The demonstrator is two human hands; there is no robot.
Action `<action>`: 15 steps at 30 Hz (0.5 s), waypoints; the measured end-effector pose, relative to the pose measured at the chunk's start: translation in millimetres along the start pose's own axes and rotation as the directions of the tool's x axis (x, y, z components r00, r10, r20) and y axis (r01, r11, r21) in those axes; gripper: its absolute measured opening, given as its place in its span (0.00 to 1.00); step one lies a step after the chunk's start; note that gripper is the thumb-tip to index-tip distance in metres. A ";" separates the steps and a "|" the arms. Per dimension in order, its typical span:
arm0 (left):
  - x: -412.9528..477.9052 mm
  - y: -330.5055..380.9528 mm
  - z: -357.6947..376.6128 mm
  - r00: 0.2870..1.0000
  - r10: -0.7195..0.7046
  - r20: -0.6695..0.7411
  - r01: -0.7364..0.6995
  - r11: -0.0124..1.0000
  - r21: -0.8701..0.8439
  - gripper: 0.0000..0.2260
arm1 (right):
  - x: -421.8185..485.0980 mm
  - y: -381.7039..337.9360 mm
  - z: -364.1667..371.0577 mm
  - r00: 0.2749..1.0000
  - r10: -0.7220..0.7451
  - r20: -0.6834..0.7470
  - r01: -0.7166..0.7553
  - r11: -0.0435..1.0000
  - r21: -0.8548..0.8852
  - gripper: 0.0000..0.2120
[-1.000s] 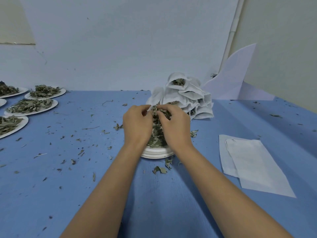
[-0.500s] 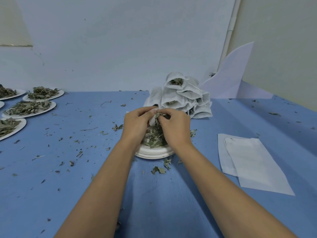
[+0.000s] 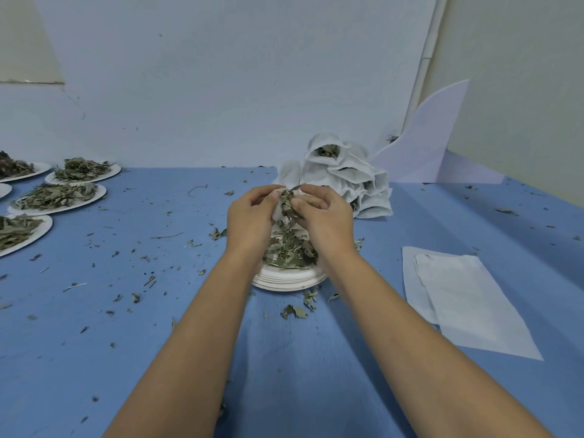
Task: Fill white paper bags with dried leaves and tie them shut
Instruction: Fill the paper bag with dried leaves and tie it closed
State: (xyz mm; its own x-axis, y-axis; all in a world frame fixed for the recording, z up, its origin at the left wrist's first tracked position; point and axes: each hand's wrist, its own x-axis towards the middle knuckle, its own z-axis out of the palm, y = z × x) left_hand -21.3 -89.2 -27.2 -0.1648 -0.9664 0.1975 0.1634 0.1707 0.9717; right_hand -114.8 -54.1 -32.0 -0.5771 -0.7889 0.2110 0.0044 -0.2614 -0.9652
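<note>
Plainly, the left hand pinches a white bag; the right hand pinches dried leaves (above stacked plates).

Your left hand covers most of the bag, so no telling how deep the leaves go. Plates at 9 o'clock run off the edge, and your wrists hide the far rim of the plate stack.
</note>
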 end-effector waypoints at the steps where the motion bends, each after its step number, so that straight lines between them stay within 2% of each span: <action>1: 0.0 0.7 0.3 1.000 0.005 0.011 -0.005 1.000 -0.011 0.08 | -0.6 -0.9 -0.6 1.000 -0.003 0.013 0.002 0.999 0.036 0.12; 8: -0.2 6.2 0.9 0.996 0.005 0.087 0.002 0.997 -0.072 0.09 | -1.6 -4.2 -2.3 0.998 -0.068 0.014 0.067 0.993 0.096 0.12; 13: 0.2 7.4 -0.8 0.997 -0.001 0.076 0.007 0.997 -0.072 0.10 | 0.1 0.7 -0.6 0.979 -0.142 -0.143 0.122 0.982 -0.143 0.21; 15: 0.7 8.0 -1.4 0.997 0.000 0.081 0.005 0.998 -0.064 0.11 | 0.2 1.0 -2.0 0.986 -0.119 -0.114 0.099 0.980 -0.170 0.26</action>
State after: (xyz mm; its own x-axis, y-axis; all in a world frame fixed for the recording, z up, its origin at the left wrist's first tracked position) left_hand -18.8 -88.8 -19.5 -0.2431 -0.9476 0.2071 0.2246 0.1527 0.9624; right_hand -116.5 -53.4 -33.2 -0.6626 -0.6837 0.3057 -0.1919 -0.2395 -0.9517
